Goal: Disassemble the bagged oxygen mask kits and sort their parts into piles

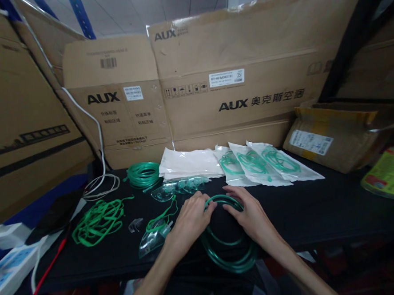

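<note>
A coil of green plastic tubing (230, 256) lies on the black table (330, 209) in front of me. My left hand (189, 220) pinches the coil's top left edge with curled fingers. My right hand (249, 213) lies over the coil's top right, fingers bent onto the tubing. A clear mask with green strap (153, 238) lies just left of my left hand. Another clear mask (177, 187) lies behind it.
A second coil of green tubing (143, 174) and a heap of green elastic straps (99, 219) lie at the left. Empty white pouches (189, 162) and three sealed pouches with green tubing (259, 164) lie behind. Cardboard boxes (234, 78) wall the back. White cable (97, 186) at the left.
</note>
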Demonstrator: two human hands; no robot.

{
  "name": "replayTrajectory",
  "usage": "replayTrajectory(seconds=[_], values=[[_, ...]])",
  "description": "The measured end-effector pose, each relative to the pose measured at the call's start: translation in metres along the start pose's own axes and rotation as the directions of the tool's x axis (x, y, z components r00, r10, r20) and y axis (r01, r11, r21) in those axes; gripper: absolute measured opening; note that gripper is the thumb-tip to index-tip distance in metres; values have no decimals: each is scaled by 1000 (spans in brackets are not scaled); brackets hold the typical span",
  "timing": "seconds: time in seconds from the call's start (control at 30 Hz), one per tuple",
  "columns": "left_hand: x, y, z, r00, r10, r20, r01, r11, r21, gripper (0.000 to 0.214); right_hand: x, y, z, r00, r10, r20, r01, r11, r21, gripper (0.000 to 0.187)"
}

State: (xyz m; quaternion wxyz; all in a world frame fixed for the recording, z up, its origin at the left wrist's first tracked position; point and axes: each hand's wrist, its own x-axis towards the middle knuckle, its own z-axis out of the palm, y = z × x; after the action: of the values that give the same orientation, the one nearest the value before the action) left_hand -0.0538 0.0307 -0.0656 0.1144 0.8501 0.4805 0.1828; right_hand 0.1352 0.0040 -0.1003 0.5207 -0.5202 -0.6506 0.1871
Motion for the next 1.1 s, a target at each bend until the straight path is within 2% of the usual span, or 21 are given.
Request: replayTrajectory(seconds=[0.1,0.17,0.3,0.47,0.57,0.63,0.7,0.8,0.83,0.9,0.97,1.03,1.1], values=[[-3,1,3,989,-14,-150,4,998,-61,21,1,4,-5,995,94,-21,-92,993,78,52],[-5,1,5,975,-22,-222,-12,988,-151,20,1,4,-8,983,184,18,-183,963,196,59],[-6,3,7,974,-50,-221,-15,958,-286,16,-1,-3,-10,946,305,113,-324,850,416,63],[-5,2,4,985,8,-174,-47,975,-217,21,2,-9,-10,954,288,86,-298,874,385,40],[-15,2,-1,964,4,-267,-40,991,-128,37,5,-6,-8,965,251,71,-260,895,363,35],[-29,7,-6,946,56,-320,-89,992,-92,42,7,-2,-6,969,239,64,-246,906,344,33],[-47,15,-11,953,175,-247,-201,976,-85,40,8,1,-3,973,225,55,-231,920,316,31],[-71,29,-11,939,343,14,-340,936,-85,51,6,0,-3,977,209,35,-211,940,268,29],[-76,32,-10,926,370,76,-366,928,-69,54,4,-3,-5,980,197,22,-197,949,246,29],[-82,35,-7,914,388,122,-389,921,-16,44,-4,-11,-15,991,131,-11,-128,979,159,28],[-83,34,-4,919,375,119,-381,924,35,27,-18,-20,-31,999,-50,-3,49,998,-49,28],[-84,29,-3,925,364,114,-370,928,43,22,-34,-26,-49,965,-225,134,246,954,-169,29],[-85,22,-3,922,371,115,-374,927,12,23,-52,-26,-64,884,-331,331,420,873,-247,38]])
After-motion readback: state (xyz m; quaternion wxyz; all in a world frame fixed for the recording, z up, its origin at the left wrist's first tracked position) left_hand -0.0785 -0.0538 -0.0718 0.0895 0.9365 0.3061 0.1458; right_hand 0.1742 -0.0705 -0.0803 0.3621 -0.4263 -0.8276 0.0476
